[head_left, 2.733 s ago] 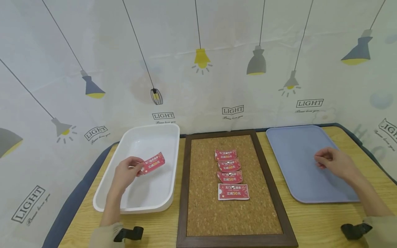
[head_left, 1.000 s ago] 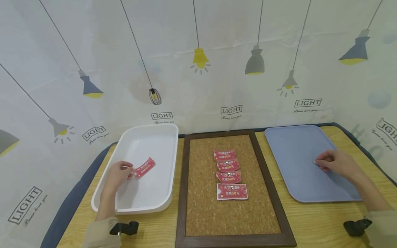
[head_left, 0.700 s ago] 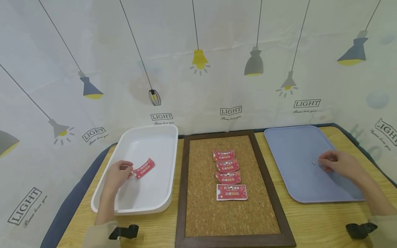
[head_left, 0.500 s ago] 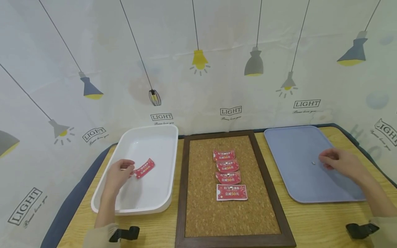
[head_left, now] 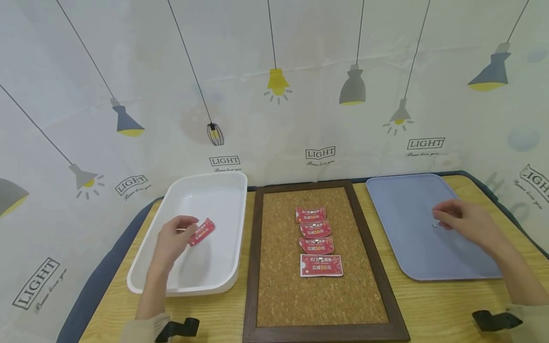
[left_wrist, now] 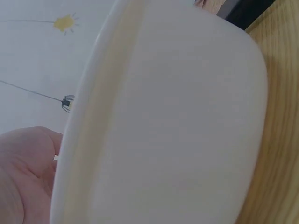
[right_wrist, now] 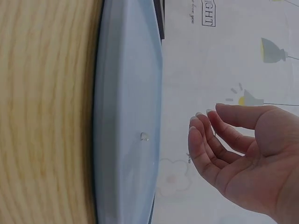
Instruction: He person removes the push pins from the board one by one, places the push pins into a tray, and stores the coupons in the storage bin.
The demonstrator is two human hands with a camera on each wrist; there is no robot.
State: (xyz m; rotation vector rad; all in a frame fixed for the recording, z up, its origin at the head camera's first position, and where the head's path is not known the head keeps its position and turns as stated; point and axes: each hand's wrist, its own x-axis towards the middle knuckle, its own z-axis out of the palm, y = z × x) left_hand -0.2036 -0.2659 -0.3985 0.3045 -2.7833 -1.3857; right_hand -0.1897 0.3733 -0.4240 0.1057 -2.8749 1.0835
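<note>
My left hand (head_left: 169,243) pinches the near end of a red and white paper coupon (head_left: 202,232) over the white tub (head_left: 188,288). In the left wrist view the tub's wall (left_wrist: 177,112) hides the coupon and most of the left hand (left_wrist: 28,172). My right hand (head_left: 469,226) hovers over the blue tray (head_left: 411,252), fingers loosely bent and nothing between them in the right wrist view. A small shiny pushpin (head_left: 435,226) lies on that tray just under the right fingertips; the right wrist view shows this pushpin (right_wrist: 144,136) apart from the right hand (right_wrist: 247,149).
Between tub and tray lies a cork board (head_left: 283,300) in a dark wooden frame. Several red coupons (head_left: 321,266) are pinned down its middle in a column, each with a shiny pin. A printed backdrop (head_left: 240,114) stands behind the table.
A second ago the pushpin was at my right fingertips; they drew back from it, then the hand rose and came left over it. My left hand shifted slightly right with the coupon.
</note>
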